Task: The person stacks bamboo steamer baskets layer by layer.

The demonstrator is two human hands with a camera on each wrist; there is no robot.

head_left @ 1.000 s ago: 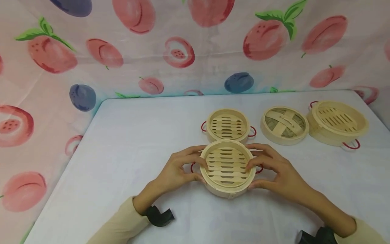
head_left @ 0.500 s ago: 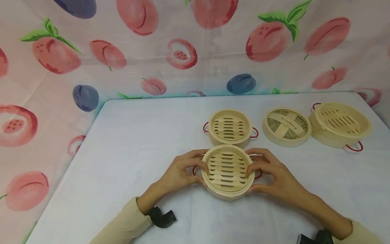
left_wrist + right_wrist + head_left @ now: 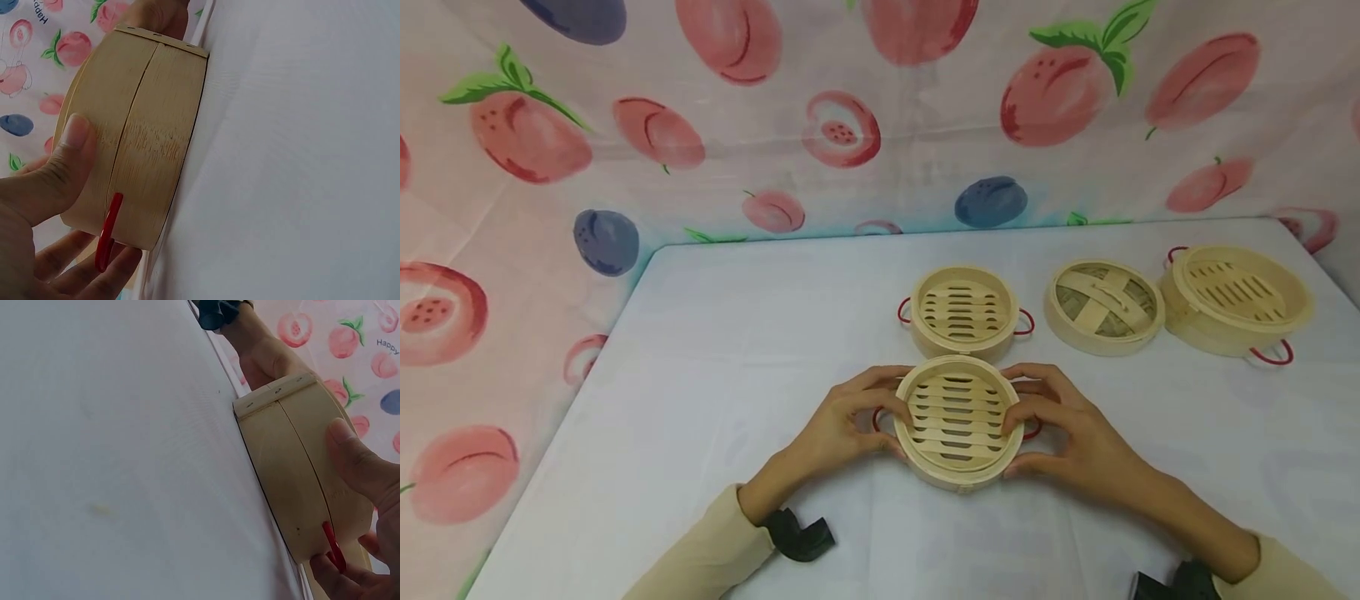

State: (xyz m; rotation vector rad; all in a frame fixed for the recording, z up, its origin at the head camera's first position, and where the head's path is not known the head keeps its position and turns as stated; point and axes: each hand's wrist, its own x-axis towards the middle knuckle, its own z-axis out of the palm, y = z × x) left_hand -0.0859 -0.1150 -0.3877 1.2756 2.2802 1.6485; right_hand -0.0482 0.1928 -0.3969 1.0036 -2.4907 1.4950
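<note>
Near basket (image 3: pixel 960 417) sits on the tabletop (image 3: pixel 760 308), toward the near side and a little right of the middle of the scene, its slatted floor facing up. Both hands are clamped on it from opposite sides. The left hand (image 3: pixel 847 419) grips the left wall, one finger bent over the rim and the thumb low on the near side; the right hand (image 3: pixel 1075 429) holds the right wall in the same way. A red handle (image 3: pixel 109 231) stands out within the left hand's grasp, and another red handle (image 3: pixel 333 546) shows beside the right fingers. On the near face of the wall runs a stapled strip (image 3: pixel 274 395).

Just beyond stands the far basket (image 3: pixel 964 310), also slatted; the near rim overlaps its front from above, so whether the two touch cannot be told. Farther right, the lid (image 3: pixel 1105 306) lies with its woven top up, just beside the large basket (image 3: pixel 1238 292) near the far right corner. Beige sleeves (image 3: pixel 707 546) reach in from the near edge. A fruit-print cloth (image 3: pixel 925 108) hangs behind.
</note>
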